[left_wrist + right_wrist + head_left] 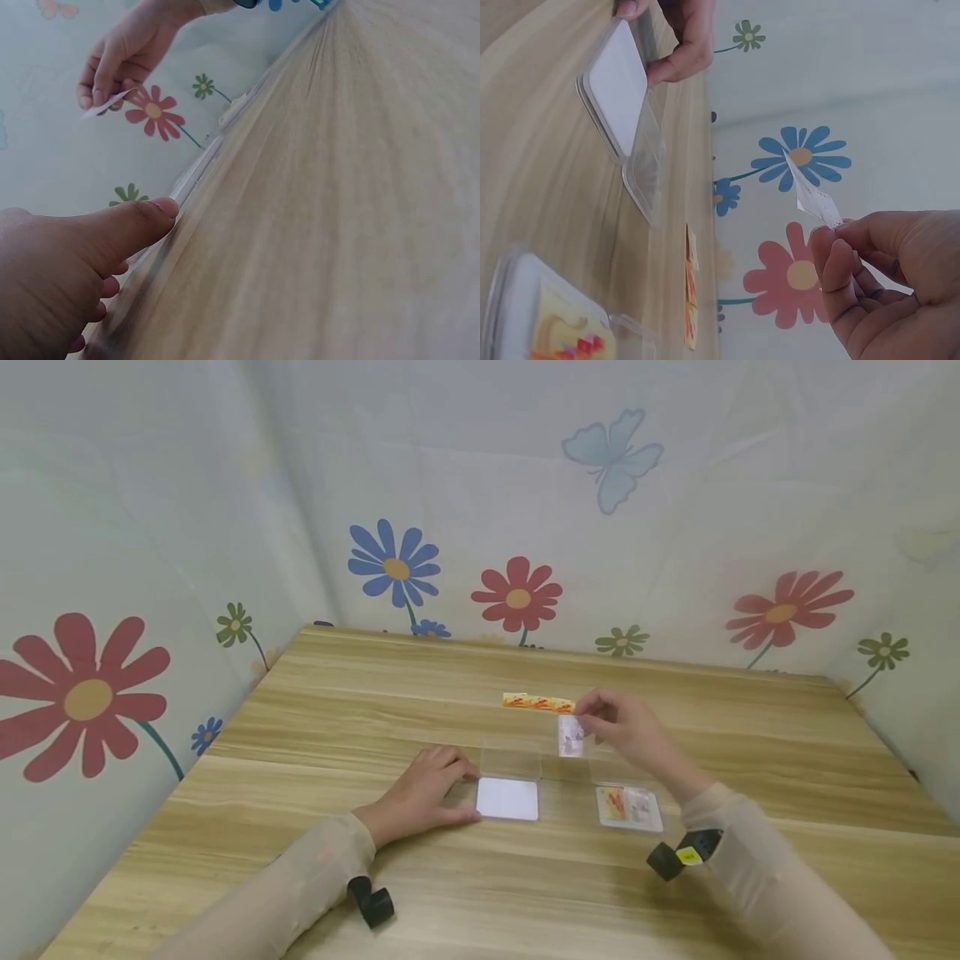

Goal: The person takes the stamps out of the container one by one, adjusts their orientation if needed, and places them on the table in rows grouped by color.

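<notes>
A small white piece of paper with faint print (571, 737) is pinched between the thumb and fingers of my right hand (626, 727), raised above the table. My left hand (423, 793) rests on the table with its thumb and index finger touching the left side of a clear plastic case (604, 124). White cards (507, 799) fill that case, and its transparent lid (510, 763) lies folded back. To the right stands a second clear case (628, 807), showing yellow-red and pale printed pieces on top. Its lid (634, 337) is also folded back.
Yellow-and-red printed pieces (538, 702) lie in a row farther back on the wooden table (360, 693). A flower-patterned curtain (465, 485) hangs behind the table and at its sides. Black camera mounts (371, 903) sit on both wrists.
</notes>
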`<action>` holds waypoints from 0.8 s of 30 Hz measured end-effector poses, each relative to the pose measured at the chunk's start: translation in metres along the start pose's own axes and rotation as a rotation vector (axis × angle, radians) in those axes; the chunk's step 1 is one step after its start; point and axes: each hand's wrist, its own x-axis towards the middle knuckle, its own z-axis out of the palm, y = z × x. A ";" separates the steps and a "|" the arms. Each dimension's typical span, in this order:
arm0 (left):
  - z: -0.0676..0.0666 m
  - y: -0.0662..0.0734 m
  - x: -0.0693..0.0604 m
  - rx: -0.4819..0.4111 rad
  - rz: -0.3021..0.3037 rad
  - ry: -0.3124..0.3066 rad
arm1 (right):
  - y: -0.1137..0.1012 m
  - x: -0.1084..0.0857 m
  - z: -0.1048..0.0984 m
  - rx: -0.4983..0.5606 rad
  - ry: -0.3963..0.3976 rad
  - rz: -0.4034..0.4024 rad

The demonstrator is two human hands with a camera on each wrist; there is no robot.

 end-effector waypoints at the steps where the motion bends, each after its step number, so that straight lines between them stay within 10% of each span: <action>1: 0.000 0.000 0.000 0.000 0.001 -0.001 | 0.000 0.000 -0.002 -0.001 -0.001 0.002; 24: -0.002 0.001 0.000 0.002 -0.002 -0.006 | 0.027 0.006 -0.039 -0.014 -0.032 0.011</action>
